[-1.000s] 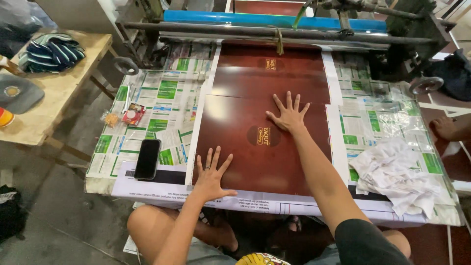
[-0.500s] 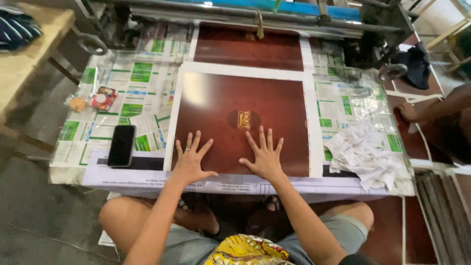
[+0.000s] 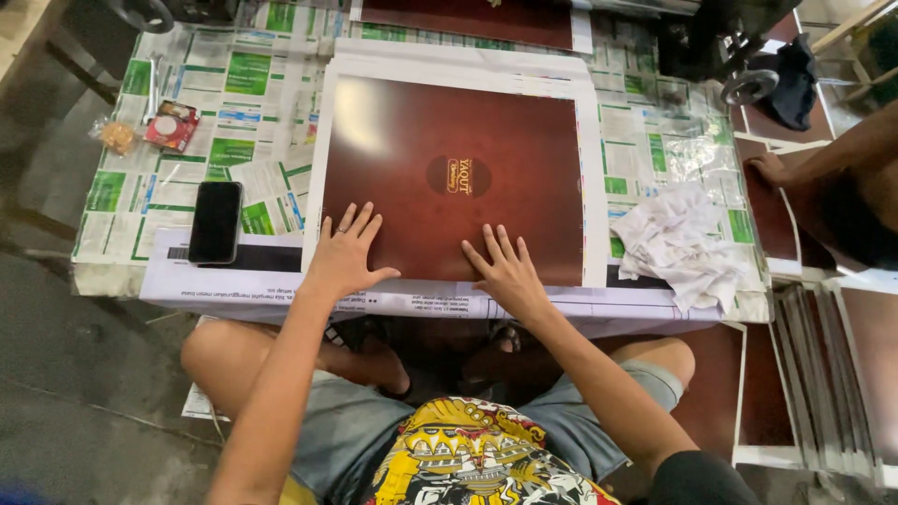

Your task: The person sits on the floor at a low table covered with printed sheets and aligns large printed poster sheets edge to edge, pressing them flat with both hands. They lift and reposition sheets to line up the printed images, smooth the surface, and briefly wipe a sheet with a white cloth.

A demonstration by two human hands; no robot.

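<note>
Hands (image 3: 344,257) (image 3: 505,271) flat on maroon printed sheet (image 3: 449,140)

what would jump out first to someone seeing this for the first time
A large glossy dark red printed sheet with a white border fills the middle of the newspaper-covered table. The left hand and right hand press flat on its near edge. A black phone lies to the left, crumpled white paper to the right.
</note>
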